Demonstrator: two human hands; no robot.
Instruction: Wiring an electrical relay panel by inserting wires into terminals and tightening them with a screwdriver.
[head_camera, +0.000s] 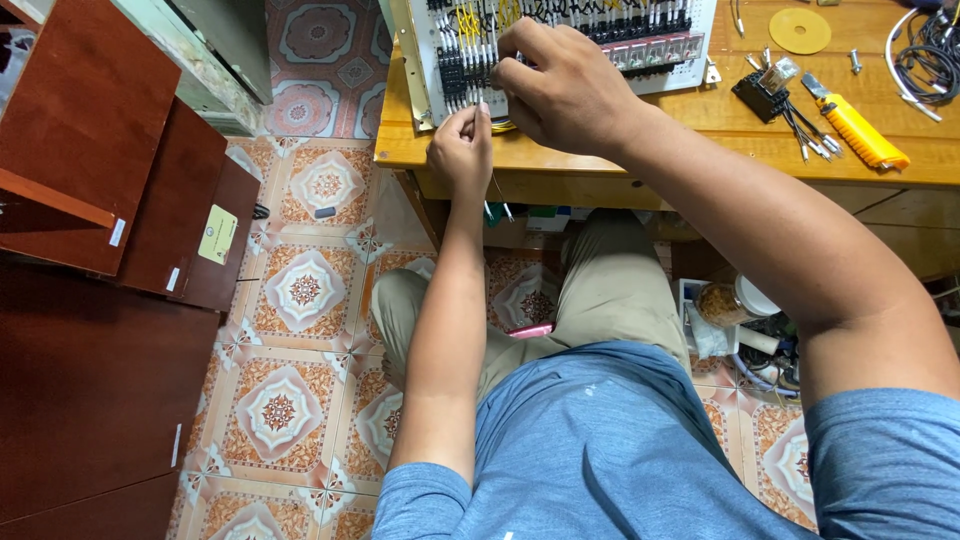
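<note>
i sat at the wooden table, and both my hands were up at the white wiring panel that lay on its near edge. my left hand was closed, fingers pinched together on a thin tool or wire at the panel's lower edge; i could not tell which. my right hand was curled over the rows of black wires and terminals, fingertips pressed in among them, though what they gripped was hidden. to the right on the table lay an orange-handled knife, a small black relay with loose wires, a yellow disc and a coil of cable. patterned floor tiles showed below.
</note>
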